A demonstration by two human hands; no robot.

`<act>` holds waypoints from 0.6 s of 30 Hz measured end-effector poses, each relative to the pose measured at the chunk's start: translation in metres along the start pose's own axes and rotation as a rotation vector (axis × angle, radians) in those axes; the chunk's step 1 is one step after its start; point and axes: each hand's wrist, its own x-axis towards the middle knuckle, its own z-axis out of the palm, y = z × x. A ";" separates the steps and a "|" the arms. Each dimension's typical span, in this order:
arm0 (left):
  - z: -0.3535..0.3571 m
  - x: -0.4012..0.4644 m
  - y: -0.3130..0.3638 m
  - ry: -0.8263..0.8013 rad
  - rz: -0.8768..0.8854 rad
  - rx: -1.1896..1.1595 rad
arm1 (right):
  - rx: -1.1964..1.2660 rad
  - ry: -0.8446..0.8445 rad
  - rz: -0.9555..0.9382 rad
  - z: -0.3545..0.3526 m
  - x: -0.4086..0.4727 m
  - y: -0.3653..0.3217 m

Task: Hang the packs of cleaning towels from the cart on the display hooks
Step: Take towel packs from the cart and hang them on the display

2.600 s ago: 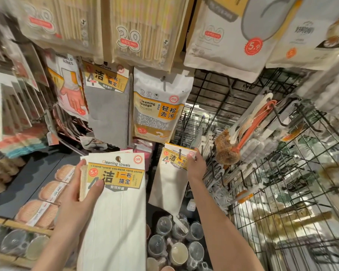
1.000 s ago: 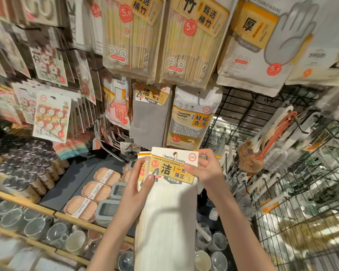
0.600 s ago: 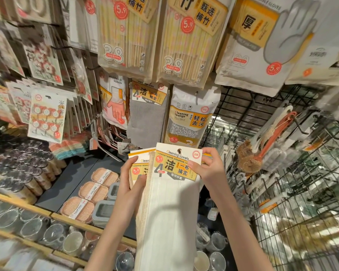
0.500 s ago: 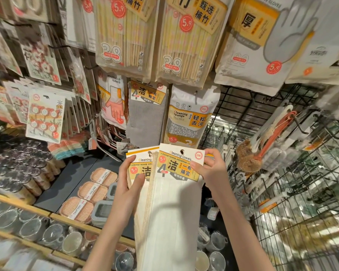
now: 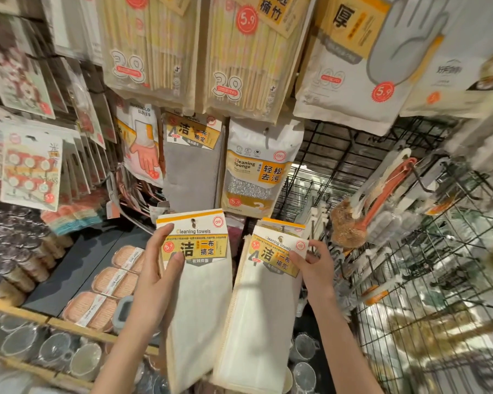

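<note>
Left hand (image 5: 157,282) pinching one towel pack (image 5: 195,280) by card header; right hand (image 5: 313,268) clamped on second pack (image 5: 268,280). Light, floppy; probably best held near hang hole.

a shop: price-tagged packs (image 5: 248,58) on hooks.

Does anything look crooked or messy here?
Nothing is spilled or torn. The towel pack in the right hand hangs tilted, while the towel pack in the left hand is nearly straight. On the rack, the brushes lean at slants.
</note>
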 end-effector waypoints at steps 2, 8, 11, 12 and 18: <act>0.000 0.003 -0.002 -0.001 0.002 0.026 | -0.012 0.014 0.013 -0.002 0.008 0.007; -0.003 0.007 -0.006 0.013 0.005 0.100 | -0.128 0.101 0.014 0.000 0.038 0.021; -0.007 0.008 -0.009 0.028 -0.035 0.072 | -0.156 0.122 0.015 0.001 0.051 0.029; -0.008 0.008 -0.009 0.039 -0.063 0.042 | -0.168 0.127 0.014 0.002 0.054 0.032; -0.006 0.002 -0.007 0.044 -0.099 0.038 | -0.209 0.186 -0.003 0.006 0.069 0.043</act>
